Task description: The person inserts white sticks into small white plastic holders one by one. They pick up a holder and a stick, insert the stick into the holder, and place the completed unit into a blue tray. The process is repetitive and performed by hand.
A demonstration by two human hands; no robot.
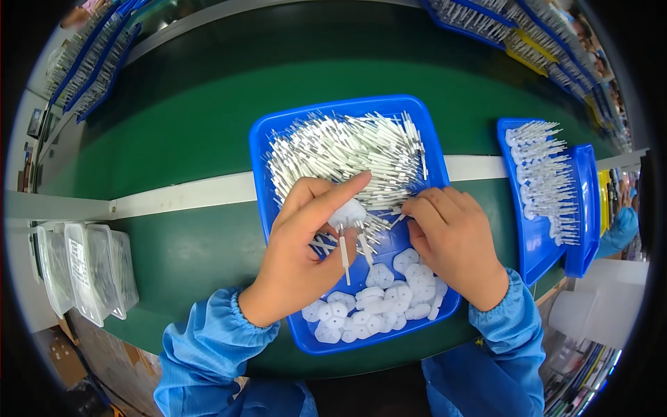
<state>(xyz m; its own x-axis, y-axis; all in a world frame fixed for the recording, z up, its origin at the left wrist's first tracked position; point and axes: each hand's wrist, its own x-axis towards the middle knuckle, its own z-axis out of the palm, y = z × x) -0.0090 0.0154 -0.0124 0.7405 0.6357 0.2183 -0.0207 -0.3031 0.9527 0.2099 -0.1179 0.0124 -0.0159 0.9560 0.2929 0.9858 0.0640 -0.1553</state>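
Note:
A blue tray (438, 156) lies in front of me, with a heap of thin white rods with metal tips (347, 149) in its far part. Translucent white scalloped discs with small holes (389, 306) are piled in its near part. My left hand (285, 257) is closed round one such white disc (347, 213), from which two rods (344, 257) hang down. At the right edge of the heap, the fingertips of my right hand (455, 240) pinch together on a thin white rod (398, 221). The rod's far end is hidden by my fingers.
On the right, a blue tray (531, 260) carries discs filled with rods in rows, beside another blue tray (583, 208). Clear plastic boxes (90, 267) stand at the left. Racks of filled blue trays (97, 59) rise at the far left and far right (549, 52). A co-worker's blue sleeve (618, 233) shows at right.

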